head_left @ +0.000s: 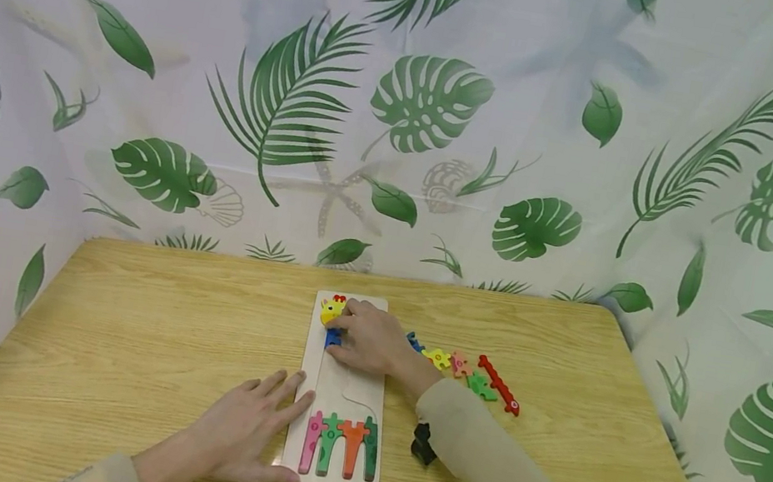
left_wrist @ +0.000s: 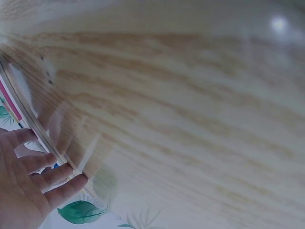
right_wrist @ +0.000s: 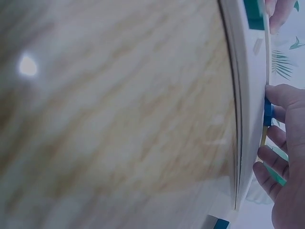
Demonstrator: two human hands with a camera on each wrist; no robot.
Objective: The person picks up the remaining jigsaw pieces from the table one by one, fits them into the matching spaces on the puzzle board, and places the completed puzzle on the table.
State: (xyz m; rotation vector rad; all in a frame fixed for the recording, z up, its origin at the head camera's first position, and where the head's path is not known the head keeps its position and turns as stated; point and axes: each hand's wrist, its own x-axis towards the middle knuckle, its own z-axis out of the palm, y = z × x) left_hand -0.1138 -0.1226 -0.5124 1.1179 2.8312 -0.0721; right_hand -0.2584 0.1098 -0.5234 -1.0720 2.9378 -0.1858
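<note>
A pale wooden puzzle board [head_left: 347,391] lies lengthwise on the table. My right hand [head_left: 371,340] is over its far part, thumb and index finger pinching a blue puzzle piece [right_wrist: 268,112]. Just above that piece is the yellow giraffe-head piece [head_left: 327,312] with red horn tips, partly covered by the fingers. Leg pieces in pink [head_left: 310,448], green [head_left: 326,452], orange [head_left: 351,452] and dark green [head_left: 369,455] stand side by side at the near end. My left hand [head_left: 243,429] rests with spread fingers along the board's left edge.
Right of the board lie loose pieces: blue [head_left: 414,341], yellow [head_left: 437,358], pink [head_left: 460,365] and green [head_left: 482,387]. A long red piece [head_left: 498,385] with an eye lies beyond them. Leaf-patterned cloth [head_left: 390,216] hangs behind the wooden table [head_left: 153,322].
</note>
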